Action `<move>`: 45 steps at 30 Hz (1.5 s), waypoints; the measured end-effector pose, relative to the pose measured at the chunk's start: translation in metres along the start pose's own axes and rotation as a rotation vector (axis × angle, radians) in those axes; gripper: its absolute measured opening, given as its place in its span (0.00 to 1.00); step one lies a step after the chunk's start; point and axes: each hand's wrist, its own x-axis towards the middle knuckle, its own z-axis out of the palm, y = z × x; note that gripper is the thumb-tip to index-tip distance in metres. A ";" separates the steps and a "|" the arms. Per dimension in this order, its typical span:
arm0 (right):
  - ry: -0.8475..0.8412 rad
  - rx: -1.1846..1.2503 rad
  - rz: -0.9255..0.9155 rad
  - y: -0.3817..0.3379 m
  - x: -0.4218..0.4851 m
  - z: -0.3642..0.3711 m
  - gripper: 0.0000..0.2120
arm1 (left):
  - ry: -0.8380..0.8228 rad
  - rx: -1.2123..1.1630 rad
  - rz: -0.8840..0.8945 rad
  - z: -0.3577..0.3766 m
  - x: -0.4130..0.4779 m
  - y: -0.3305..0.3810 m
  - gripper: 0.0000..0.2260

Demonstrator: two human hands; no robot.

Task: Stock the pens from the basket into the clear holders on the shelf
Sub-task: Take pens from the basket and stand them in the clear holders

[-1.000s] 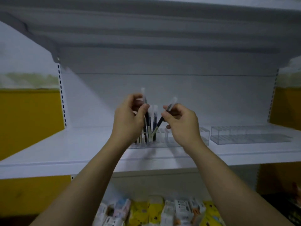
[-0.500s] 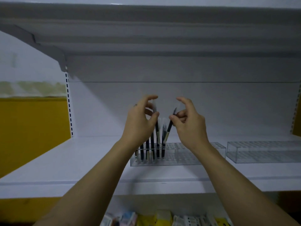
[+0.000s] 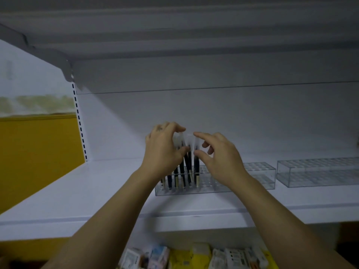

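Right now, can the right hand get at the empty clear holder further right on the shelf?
Probably yes. The right hand hovers by the pens with fingers apart, and the empty clear holder stands on the shelf to its right, with nothing over it or in front of it.

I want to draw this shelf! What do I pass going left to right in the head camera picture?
yellow panel → slotted upright → left hand → pens → right hand → empty clear holder. The holder with the pens runs behind both hands, so it is left out.
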 end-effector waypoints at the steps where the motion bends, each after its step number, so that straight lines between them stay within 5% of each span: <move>1: -0.003 -0.012 -0.001 0.000 0.000 0.000 0.22 | -0.003 0.003 -0.007 0.000 0.001 0.000 0.18; 12: -0.073 -0.147 -0.017 -0.014 0.004 -0.010 0.24 | -0.144 0.178 0.167 -0.005 0.011 0.003 0.18; 19: -0.186 -0.111 0.016 -0.016 0.010 -0.017 0.31 | -0.216 0.191 0.192 -0.008 0.007 -0.007 0.30; 30: -0.354 -0.265 -0.016 -0.036 0.011 -0.030 0.35 | -0.221 0.311 0.254 -0.014 0.000 -0.005 0.28; 45: -0.313 -0.419 0.191 -0.037 -0.090 -0.126 0.38 | -0.141 0.023 0.503 -0.001 -0.077 0.079 0.26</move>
